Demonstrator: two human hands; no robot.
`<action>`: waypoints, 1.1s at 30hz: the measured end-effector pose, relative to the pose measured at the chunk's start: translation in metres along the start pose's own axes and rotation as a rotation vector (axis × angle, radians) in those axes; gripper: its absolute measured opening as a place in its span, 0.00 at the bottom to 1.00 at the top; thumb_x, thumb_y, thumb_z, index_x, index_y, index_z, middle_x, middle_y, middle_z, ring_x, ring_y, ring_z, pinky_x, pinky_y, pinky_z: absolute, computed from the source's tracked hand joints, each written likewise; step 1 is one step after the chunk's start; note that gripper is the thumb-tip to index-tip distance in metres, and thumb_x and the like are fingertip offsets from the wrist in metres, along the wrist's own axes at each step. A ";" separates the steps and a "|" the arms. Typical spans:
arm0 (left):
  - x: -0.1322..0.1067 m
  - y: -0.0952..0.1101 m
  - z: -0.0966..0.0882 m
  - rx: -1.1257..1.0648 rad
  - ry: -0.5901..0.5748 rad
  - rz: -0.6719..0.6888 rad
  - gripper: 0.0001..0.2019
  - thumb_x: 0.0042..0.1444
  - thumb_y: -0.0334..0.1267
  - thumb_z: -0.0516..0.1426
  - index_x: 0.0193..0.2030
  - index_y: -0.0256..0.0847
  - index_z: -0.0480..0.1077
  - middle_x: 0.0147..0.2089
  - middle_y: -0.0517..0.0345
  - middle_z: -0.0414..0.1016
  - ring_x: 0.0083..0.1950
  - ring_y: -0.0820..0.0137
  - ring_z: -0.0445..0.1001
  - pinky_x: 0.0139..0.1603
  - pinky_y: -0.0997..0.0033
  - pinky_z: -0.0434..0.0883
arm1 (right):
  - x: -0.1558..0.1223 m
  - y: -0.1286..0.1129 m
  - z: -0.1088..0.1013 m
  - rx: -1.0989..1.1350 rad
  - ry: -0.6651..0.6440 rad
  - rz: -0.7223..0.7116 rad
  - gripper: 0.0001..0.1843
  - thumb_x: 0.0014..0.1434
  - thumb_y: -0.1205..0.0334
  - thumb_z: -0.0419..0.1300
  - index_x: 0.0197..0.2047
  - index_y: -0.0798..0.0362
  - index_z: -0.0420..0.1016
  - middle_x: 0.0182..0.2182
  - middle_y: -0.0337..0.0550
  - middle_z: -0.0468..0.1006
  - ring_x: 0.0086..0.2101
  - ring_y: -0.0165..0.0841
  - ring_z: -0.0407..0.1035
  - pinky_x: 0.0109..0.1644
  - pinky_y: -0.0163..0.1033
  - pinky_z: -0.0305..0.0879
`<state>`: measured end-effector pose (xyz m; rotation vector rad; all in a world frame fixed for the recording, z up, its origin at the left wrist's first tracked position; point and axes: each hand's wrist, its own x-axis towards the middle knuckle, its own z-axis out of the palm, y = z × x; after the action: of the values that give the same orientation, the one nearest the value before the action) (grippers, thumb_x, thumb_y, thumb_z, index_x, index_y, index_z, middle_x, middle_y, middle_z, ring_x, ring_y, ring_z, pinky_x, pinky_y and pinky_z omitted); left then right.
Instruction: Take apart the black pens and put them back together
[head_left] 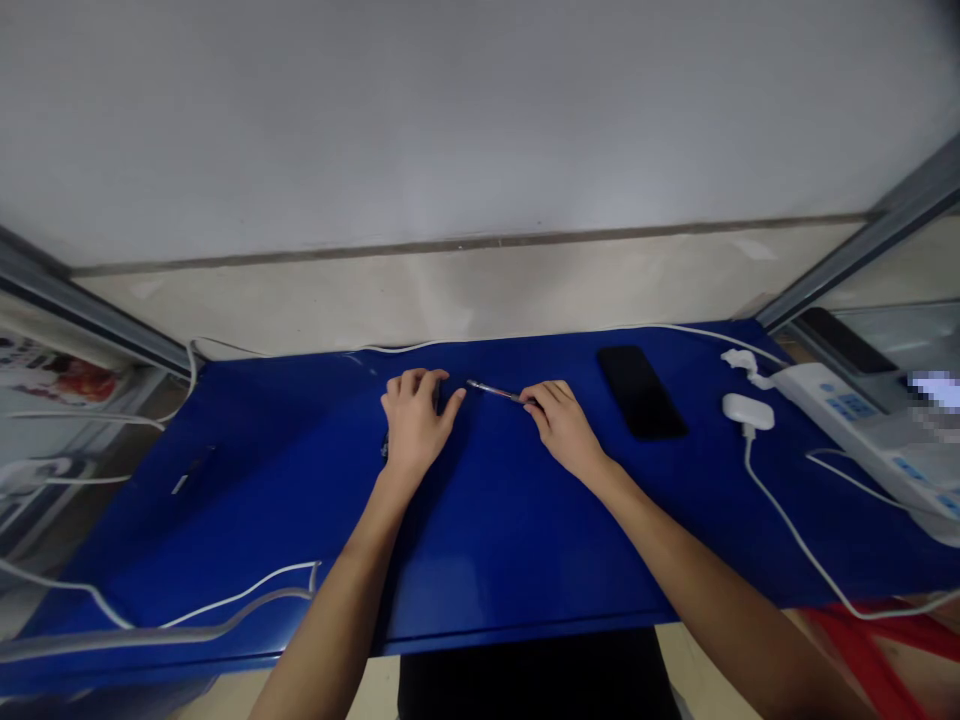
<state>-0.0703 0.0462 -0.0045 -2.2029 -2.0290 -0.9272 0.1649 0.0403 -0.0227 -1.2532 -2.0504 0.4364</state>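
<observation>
My left hand [417, 415] rests palm down on the blue table, fingers bent over a dark slim object [437, 395]. Most of that object is hidden under the hand; its thumb sticks out to the right. To the right, my right hand [561, 420] pinches one end of a thin silvery pen [493, 391] between thumb and fingers. The pen lies nearly level, its free end pointing left toward my left thumb without touching it. Beyond my right hand, a black phone [642, 392] lies flat on the table.
The blue table [480, 560] meets a pale wall [480, 290] at the back. A white earbud case [748, 411] with a cable and a white power strip [862, 430] are at the right. White cables [247, 590] cross the front left, and a small dark item [193, 470] lies at the left.
</observation>
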 end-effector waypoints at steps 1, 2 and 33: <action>-0.001 0.002 0.000 -0.020 -0.030 0.068 0.16 0.63 0.49 0.57 0.53 0.46 0.73 0.54 0.46 0.71 0.56 0.52 0.65 0.52 0.54 0.61 | 0.000 0.000 -0.001 0.041 0.019 0.032 0.10 0.67 0.69 0.51 0.44 0.49 0.73 0.40 0.47 0.77 0.45 0.41 0.68 0.51 0.48 0.66; -0.002 0.005 0.000 -0.035 -0.060 0.137 0.16 0.64 0.48 0.57 0.55 0.48 0.73 0.56 0.46 0.71 0.58 0.52 0.64 0.54 0.54 0.60 | 0.001 0.000 -0.001 0.077 0.040 0.071 0.09 0.67 0.69 0.52 0.43 0.49 0.72 0.39 0.46 0.77 0.44 0.40 0.68 0.50 0.48 0.66; -0.011 0.023 0.009 -0.181 -0.354 0.340 0.21 0.72 0.44 0.44 0.32 0.40 0.71 0.30 0.57 0.70 0.34 0.67 0.64 0.43 0.64 0.62 | -0.004 -0.018 -0.007 -0.278 -0.086 -0.215 0.15 0.70 0.62 0.52 0.44 0.57 0.79 0.32 0.48 0.77 0.35 0.39 0.67 0.45 0.44 0.68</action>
<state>-0.0460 0.0363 -0.0077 -2.8670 -1.6427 -0.7512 0.1597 0.0273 -0.0083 -1.1687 -2.3504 0.1086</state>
